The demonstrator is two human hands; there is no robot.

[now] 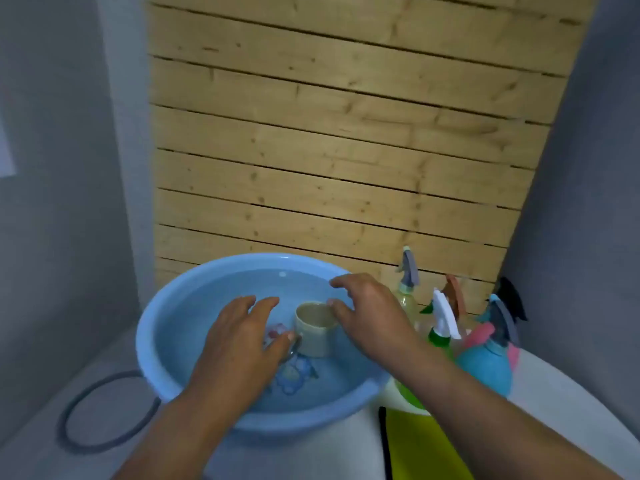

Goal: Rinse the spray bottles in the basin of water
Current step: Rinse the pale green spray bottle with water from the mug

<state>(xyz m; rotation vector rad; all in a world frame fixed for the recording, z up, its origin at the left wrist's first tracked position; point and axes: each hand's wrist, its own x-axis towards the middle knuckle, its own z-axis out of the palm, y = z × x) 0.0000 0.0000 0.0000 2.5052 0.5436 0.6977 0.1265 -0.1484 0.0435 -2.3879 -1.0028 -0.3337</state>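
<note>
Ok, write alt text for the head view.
Two hands, left hand and right hand, reach over a round blue plastic basin of water holding a beige cup. Colourful plastic spray bottles stand beside it, right.

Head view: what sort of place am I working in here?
Probably a makeshift washing corner at home, not a proper sink: a blue basin of water on a pale surface, spray bottles grouped beside it, and a plank wall between grey walls.
</note>
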